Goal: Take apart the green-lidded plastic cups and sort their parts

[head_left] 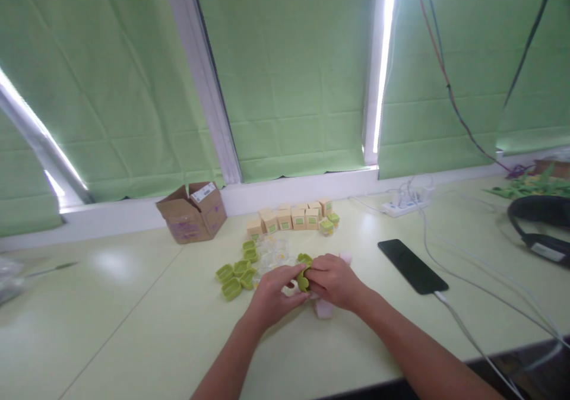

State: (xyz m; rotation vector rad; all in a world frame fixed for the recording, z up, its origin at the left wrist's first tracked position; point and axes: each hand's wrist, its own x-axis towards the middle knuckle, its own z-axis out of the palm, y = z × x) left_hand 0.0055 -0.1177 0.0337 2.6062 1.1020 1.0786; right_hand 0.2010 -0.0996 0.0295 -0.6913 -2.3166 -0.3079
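Note:
Between my hands is a small green plastic piece with a curved rim. My left hand grips it from the left with fingers and thumb. My right hand has its fingers pressed on its right side. Another green piece lies just behind them. Partly hidden by my right hand, a pale pink block lies in front and a pink piece behind. To the left are several green cups, hollow side up. Clear plastic containers stand clustered behind my left hand.
Several small beige boxes stand in rows at the back, with clear-and-green containers beside them. An opened cardboard box is at back left. On the right lie a black phone on a white cable, a power strip and headphones.

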